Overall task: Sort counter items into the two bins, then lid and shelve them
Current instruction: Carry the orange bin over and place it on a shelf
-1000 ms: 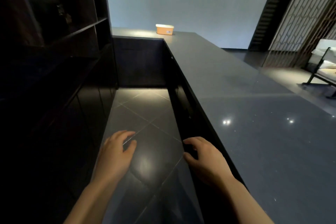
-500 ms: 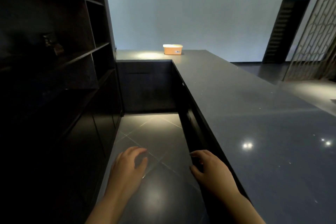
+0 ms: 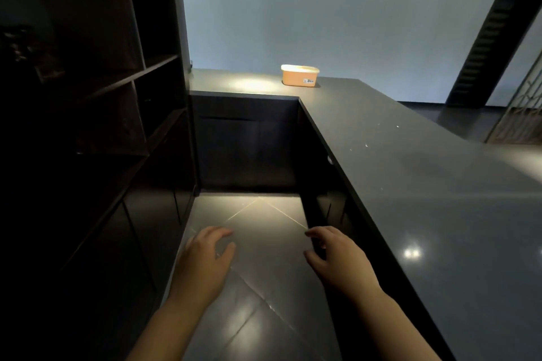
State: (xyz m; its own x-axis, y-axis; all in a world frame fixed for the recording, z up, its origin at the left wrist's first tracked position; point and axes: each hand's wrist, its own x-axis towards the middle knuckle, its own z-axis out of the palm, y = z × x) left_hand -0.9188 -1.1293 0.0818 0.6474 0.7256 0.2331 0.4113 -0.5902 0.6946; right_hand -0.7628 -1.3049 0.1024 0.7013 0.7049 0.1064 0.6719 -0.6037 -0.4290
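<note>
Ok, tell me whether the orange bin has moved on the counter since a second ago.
No. The orange bin sits at the same far end of the counter, near the wall; only the head camera shifted.

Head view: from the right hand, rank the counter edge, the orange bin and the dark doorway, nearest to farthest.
1. Counter edge: just right of the right hand.
2. Orange bin: lidded, on the counter's far end, ahead.
3. Dark doorway: beyond the counter, far right, in the back wall.

Sticker text: "Bee" in dark letters, the rest too small to read
Carrier: orange bin (image 3: 299, 78), low on its front right corner
Bin's place: far end of the dark counter (image 3: 410, 173); lidded
</note>
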